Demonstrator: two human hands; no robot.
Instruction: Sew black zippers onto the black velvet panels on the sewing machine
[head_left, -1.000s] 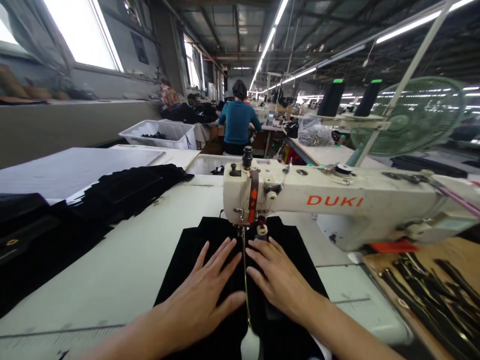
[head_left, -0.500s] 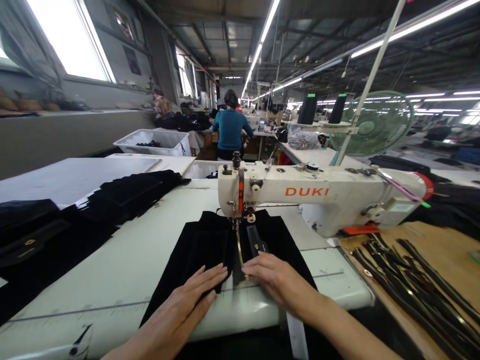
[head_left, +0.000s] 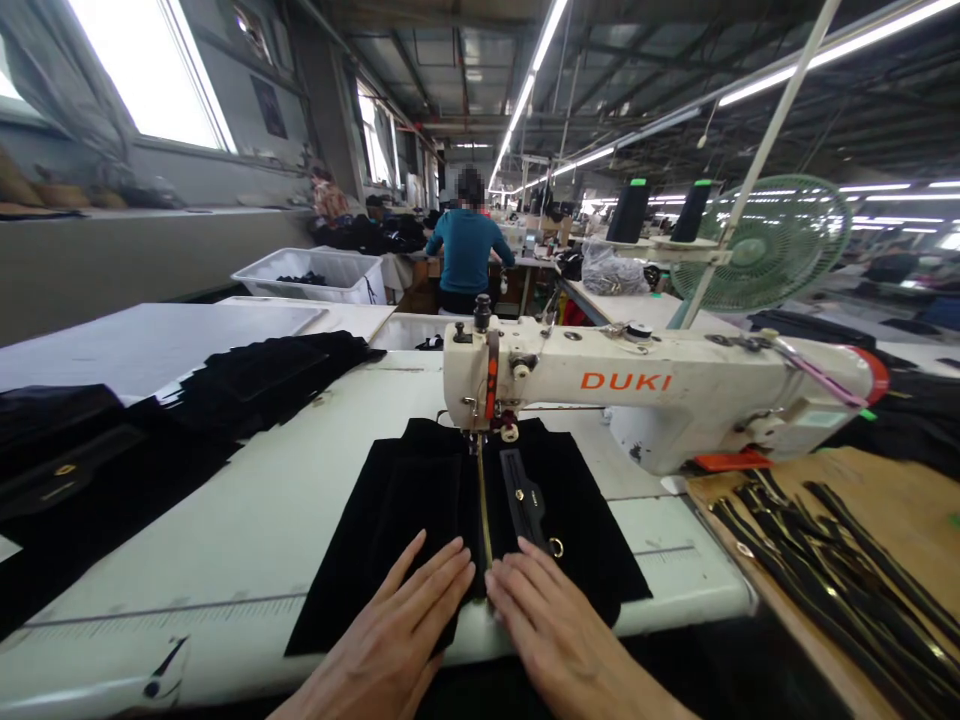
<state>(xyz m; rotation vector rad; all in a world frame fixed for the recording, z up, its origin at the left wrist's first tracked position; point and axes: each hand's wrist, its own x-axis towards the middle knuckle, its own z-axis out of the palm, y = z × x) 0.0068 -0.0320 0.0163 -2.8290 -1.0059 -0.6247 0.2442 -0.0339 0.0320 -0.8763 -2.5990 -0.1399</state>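
Note:
A black fabric piece (head_left: 405,490) lies flat under the needle of a white sewing machine (head_left: 555,365). A zipper (head_left: 483,500) with gold teeth runs down its middle from the presser foot (head_left: 478,442) towards me. My left hand (head_left: 405,625) rests flat on the fabric left of the zipper, fingers stretched out. On the other side my right hand (head_left: 547,620) also lies flat, its fingertips beside the zipper's near end. Ahead of the right hand, a dark strip (head_left: 523,495) with gold fittings is on the fabric, and a gold ring (head_left: 556,547) shows by the fingers.
More black fabric pieces (head_left: 270,385) are stacked on the left. Several gold-toothed zippers (head_left: 817,570) lie on brown board (head_left: 885,490) at right. Thread cones (head_left: 628,212) and a green fan (head_left: 761,245) stand behind the machine. A person in a blue top (head_left: 466,250) works farther back.
My right hand has slid nearer to me and left, uncovering the dark strip and the ring. The left hand has shifted slightly right. The zipper now lies straighter, with the fabric spread flatter.

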